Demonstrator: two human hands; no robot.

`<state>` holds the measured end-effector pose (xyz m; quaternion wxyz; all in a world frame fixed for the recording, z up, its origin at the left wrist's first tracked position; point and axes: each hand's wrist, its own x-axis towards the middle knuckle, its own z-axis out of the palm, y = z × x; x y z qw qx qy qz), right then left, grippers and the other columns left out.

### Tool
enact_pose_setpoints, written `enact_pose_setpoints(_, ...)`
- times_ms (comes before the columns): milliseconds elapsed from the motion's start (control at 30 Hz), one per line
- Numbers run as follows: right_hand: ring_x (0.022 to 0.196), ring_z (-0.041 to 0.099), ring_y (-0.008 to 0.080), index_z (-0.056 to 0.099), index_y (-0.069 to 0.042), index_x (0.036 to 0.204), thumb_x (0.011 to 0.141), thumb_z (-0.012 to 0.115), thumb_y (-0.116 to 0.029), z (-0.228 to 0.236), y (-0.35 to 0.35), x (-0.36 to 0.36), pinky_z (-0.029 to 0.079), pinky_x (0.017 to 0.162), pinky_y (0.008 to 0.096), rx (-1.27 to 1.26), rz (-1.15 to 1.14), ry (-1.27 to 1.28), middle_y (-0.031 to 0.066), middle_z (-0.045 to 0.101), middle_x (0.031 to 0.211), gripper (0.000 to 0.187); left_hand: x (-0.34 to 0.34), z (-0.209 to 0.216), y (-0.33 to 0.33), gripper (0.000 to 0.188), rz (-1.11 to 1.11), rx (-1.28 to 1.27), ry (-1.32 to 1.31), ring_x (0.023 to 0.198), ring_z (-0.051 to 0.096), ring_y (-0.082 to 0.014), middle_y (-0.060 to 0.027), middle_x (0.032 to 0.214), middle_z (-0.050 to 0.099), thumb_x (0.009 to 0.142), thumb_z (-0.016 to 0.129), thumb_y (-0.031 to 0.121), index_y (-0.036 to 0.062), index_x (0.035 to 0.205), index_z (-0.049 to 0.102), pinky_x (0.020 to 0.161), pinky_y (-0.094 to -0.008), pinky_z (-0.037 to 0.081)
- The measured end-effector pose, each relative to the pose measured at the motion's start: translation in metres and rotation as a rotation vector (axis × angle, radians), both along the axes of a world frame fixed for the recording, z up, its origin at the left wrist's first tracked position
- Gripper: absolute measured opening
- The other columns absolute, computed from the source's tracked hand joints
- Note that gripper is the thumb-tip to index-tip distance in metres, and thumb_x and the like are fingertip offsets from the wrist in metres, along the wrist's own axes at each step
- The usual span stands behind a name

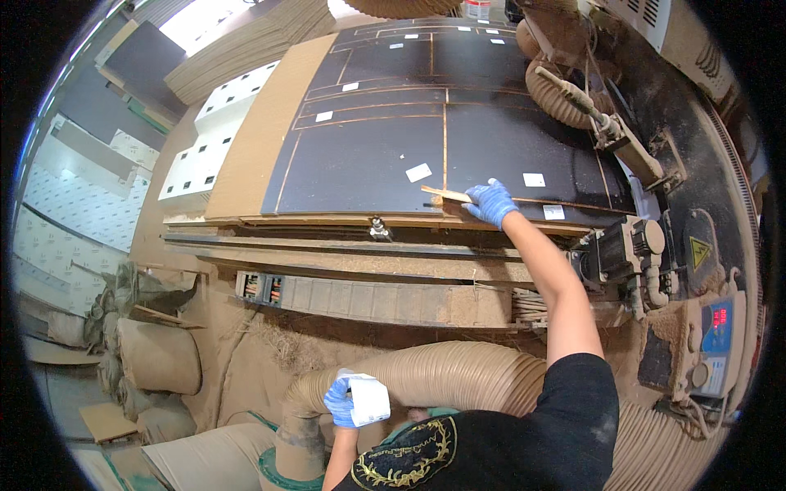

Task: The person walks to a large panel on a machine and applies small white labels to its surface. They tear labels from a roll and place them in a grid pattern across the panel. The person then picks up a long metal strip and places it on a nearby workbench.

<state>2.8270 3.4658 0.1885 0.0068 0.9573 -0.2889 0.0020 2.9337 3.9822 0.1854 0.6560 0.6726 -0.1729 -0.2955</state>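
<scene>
My right hand (492, 203), in a blue glove, reaches out over the near edge of a large dark board (360, 164) cut into panels. Its fingers are closed on one end of a thin wooden strip (444, 194), whose other end points left just above or on the board. Low in front of my body, my left hand (339, 403), also gloved in blue, grips white paper labels (371, 401); whether they form a roll or a stack I cannot tell. Small white labels (418, 173) lie on several of the panels, one (534, 180) close to my right hand.
A ribbed dust hose (442, 368) crosses between me and the machine bed. A cable chain (360, 301) runs along the bed's dusty front. At right stand a motor (630, 245) and a control box (712, 335) with a red display. White stepped panels (209, 147) lie left of the board.
</scene>
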Motion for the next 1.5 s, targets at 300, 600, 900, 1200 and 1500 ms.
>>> enact_pose_setpoints(300, 0.064, 0.047, 0.0187, 0.050, 0.001, 0.083, 0.082, 0.056, -0.039, -0.017, 0.294, -0.034, 0.042, 0.060, 0.0346, 0.733, -0.669, -1.187, 0.0080, 0.052, 0.069, 0.040, -0.047, 0.011, 0.058, 0.008, -0.059, -0.210, 0.605, 0.066, 0.061, -0.0138, -0.0057, 0.074, 0.064, 0.078, 0.056, 0.008, 0.0032, 0.079, 0.063, 0.058, -0.0273, 0.049)
enact_pose_setpoints(600, 0.088, 0.055, 0.0368, 0.056, -0.002, 0.095, 0.082, 0.048, -0.041, -0.015, 0.585, -0.246, 0.042, 0.077, 0.0417, 0.978, -0.439, -0.492, 0.0226, 0.058, 0.092, 0.042, -0.177, 0.037, 0.122, 0.022, -1.123, -0.027, -0.492, 0.067, 0.061, -0.0272, -0.0140, 0.076, 0.062, 0.071, 0.064, 0.025, 0.0094, 0.086, 0.063, 0.061, -0.0345, 0.048)
enact_pose_setpoints(900, 0.106, 0.046, 0.0349, 0.052, -0.008, 0.112, 0.081, 0.047, -0.050, -0.045, 0.709, -0.474, 0.032, 0.094, 0.0391, 0.956, -0.646, -0.364, 0.0182, 0.055, 0.110, 0.053, -0.325, 0.049, 0.155, 0.022, -1.453, 0.172, 0.637, 0.076, 0.061, -0.0211, -0.0117, 0.085, 0.063, 0.073, 0.065, 0.015, 0.0025, 0.090, 0.061, 0.070, -0.0318, 0.050)
enact_pose_setpoints(1200, 0.069, 0.055, 0.0147, 0.059, -0.002, 0.092, 0.077, 0.062, -0.026, -0.056, 0.814, -0.745, 0.046, 0.065, 0.0311, 0.876, -1.560, -1.013, 0.0079, 0.061, 0.079, 0.029, -0.540, 0.046, 0.119, 0.028, -1.477, 0.215, 1.157, 0.084, 0.060, -0.0261, -0.0149, 0.095, 0.061, 0.084, 0.047, 0.023, 0.0001, 0.098, 0.056, 0.071, -0.0369, 0.052)
enact_pose_setpoints(1500, 0.066, 0.055, 0.0162, 0.062, 0.001, 0.089, 0.077, 0.063, -0.035, -0.130, 0.848, -0.906, 0.044, 0.058, 0.0302, 0.615, -1.839, -0.917, 0.0082, 0.061, 0.075, 0.037, -0.737, 0.014, -0.002, 0.016, -1.263, -0.341, 0.435, 0.086, 0.057, -0.0154, -0.0068, 0.092, 0.062, 0.077, 0.057, 0.001, 0.0039, 0.092, 0.059, 0.079, -0.0288, 0.046)
